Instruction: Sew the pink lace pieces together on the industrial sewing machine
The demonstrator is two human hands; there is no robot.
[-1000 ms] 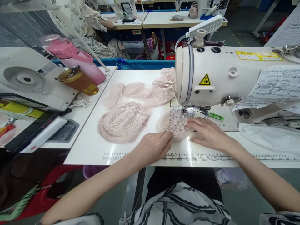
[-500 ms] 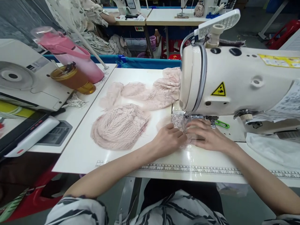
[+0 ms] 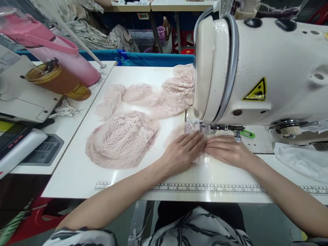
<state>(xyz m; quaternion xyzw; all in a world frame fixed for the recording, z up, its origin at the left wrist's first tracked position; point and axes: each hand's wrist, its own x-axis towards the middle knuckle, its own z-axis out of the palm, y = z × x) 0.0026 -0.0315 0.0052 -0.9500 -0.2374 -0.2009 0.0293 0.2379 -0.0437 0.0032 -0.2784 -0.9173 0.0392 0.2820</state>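
A small piece of pale pink lace [image 3: 191, 127] lies at the needle area of a white sewing machine [image 3: 246, 78]. My left hand [image 3: 183, 150] rests on this lace with its fingers stretched out flat. From the right, my right hand [image 3: 228, 150] reaches under the machine head, fingers extended and close together, their tips at the lace's right edge beside the left fingertips. A folded bundle of pink lace [image 3: 123, 140] sits left of my hands. Behind it, a gathered strip of pink lace [image 3: 156, 100] runs toward the machine.
A ruler strip [image 3: 189, 188] runs along the table's front edge. At the left stand an amber cup [image 3: 56, 80] and a pink bottle [image 3: 69, 54]. A green clip [image 3: 247, 134] and white cloth [image 3: 299, 160] are on the right. Behind is a blue fabric trough [image 3: 156, 59].
My left hand has gone from bent fingers to lying flat on the lace. My right fingers have drawn together and lowered slightly. The view has moved closer to the machine.
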